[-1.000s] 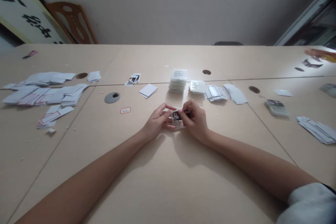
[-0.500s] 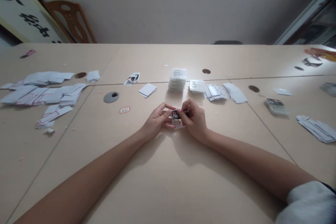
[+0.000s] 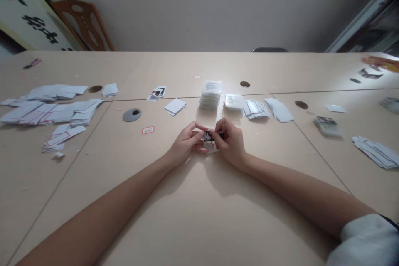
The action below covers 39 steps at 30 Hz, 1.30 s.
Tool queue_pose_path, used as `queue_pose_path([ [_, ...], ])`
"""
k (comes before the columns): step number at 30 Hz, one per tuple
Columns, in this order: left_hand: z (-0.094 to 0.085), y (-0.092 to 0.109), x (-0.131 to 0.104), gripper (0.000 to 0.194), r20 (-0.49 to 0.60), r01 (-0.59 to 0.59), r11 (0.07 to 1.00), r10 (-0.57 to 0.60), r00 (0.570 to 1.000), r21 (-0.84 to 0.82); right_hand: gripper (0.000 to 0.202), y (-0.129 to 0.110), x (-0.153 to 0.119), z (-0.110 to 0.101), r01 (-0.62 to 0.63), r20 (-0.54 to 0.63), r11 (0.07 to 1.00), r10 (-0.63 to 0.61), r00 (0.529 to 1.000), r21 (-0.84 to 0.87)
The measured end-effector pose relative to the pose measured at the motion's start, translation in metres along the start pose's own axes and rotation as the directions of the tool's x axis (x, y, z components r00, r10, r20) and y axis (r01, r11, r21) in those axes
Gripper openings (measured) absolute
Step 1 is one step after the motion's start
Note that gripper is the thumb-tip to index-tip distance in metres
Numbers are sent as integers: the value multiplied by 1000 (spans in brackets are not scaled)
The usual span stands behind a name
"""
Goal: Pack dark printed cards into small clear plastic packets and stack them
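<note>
In the middle of the head view, my left hand [image 3: 187,143] grips the left side of a small picture card [image 3: 208,136], fingers and thumb closed on it. The card is dark at the top, and a clear, plastic-looking part shows below it. My right hand [image 3: 230,141] pinches the card's right side, its thumb lying over the front and hiding part of it. Just beyond the hands stands a tall stack of clear plastic cases [image 3: 210,94]. A lower stack of clear cases [image 3: 234,102] is beside it, to the right.
White paper slips [image 3: 56,110] lie in piles on the left. Nearer are white cards [image 3: 175,107], small photos [image 3: 156,93] and a red-bordered label [image 3: 148,130]. To the right are framed slips [image 3: 256,109], blank papers [image 3: 279,110], a case stack [image 3: 328,126] and another person's hand [image 3: 380,63].
Both hands stay in almost the same place on the card. The card and the right fingers have shifted very slightly; everything else on the table is unchanged.
</note>
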<state>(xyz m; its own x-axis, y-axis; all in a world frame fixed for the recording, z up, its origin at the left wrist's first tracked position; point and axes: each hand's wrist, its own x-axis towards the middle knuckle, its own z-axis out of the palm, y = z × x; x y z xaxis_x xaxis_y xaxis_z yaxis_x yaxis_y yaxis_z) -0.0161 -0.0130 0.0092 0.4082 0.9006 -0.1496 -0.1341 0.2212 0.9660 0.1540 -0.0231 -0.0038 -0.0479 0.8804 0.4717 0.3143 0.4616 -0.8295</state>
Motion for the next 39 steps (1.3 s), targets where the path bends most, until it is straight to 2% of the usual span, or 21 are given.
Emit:
queue_pose_path([
  [11, 0, 0, 1, 40, 3, 3, 1000, -3, 1000, 29, 18, 0, 1, 0, -4, 0, 1000, 4, 1000, -16],
  [26, 0, 2, 1, 40, 14, 15, 999, -15, 1000, -36, 17, 0, 2, -2, -22, 25, 999, 22, 999, -34],
  [39, -2, -1, 2, 37, 10, -3, 1000, 3, 1000, 8, 17, 0, -3, 0, -47, 67, 986, 37, 997, 158],
])
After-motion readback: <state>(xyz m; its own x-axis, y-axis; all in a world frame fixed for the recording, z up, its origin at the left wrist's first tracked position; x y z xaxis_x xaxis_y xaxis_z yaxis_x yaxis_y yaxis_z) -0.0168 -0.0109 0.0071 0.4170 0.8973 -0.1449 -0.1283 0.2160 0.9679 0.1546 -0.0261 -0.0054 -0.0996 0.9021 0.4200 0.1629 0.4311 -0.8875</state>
